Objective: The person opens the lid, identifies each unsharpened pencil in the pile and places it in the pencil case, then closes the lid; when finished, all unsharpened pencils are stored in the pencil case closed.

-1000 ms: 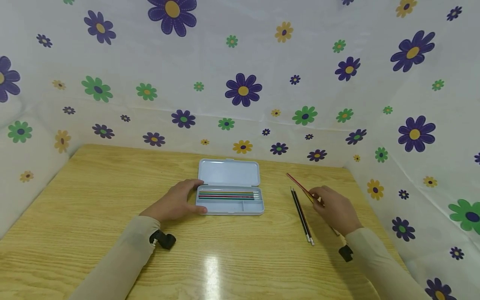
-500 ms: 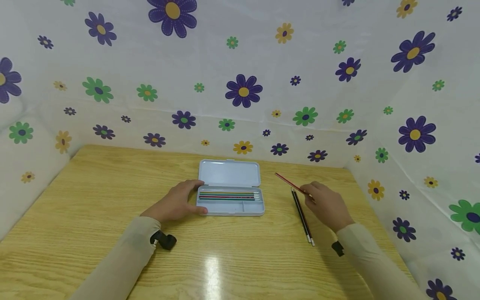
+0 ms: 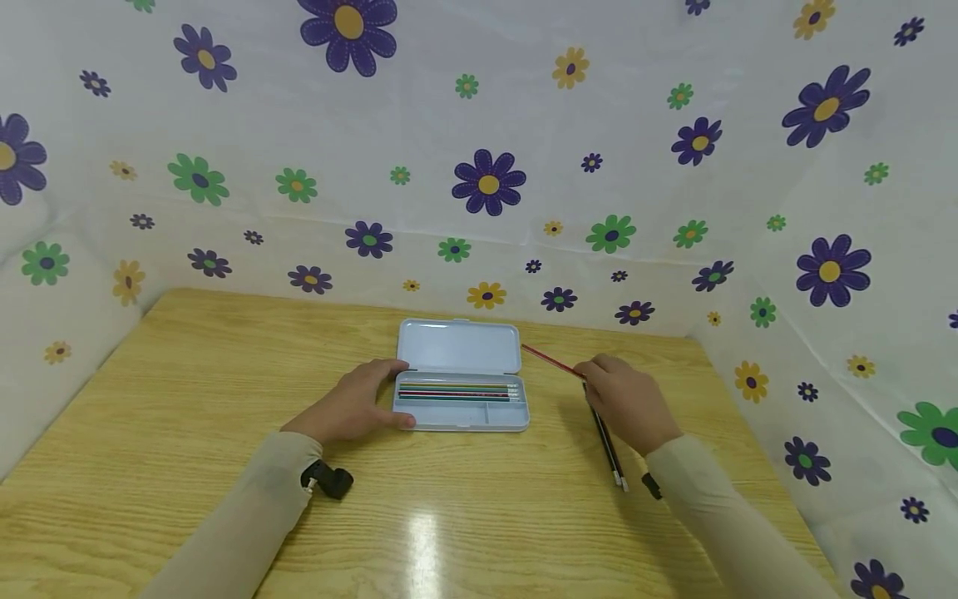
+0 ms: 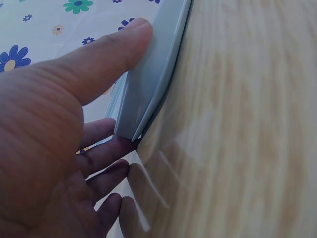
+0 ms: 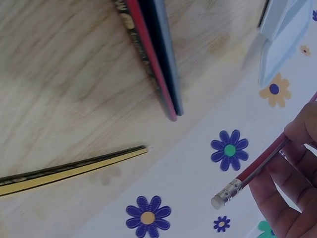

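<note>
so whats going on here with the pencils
A person sits at a wooden table with an open pale blue pencil case that holds several coloured pencils. The left hand grips the case's left end. The right hand pinches a red pencil and holds it above the table just right of the case. More dark pencils lie loose on the table by that hand.

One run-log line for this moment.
left hand grips pencil case | right hand holds red pencil | dark pencils on table
</note>
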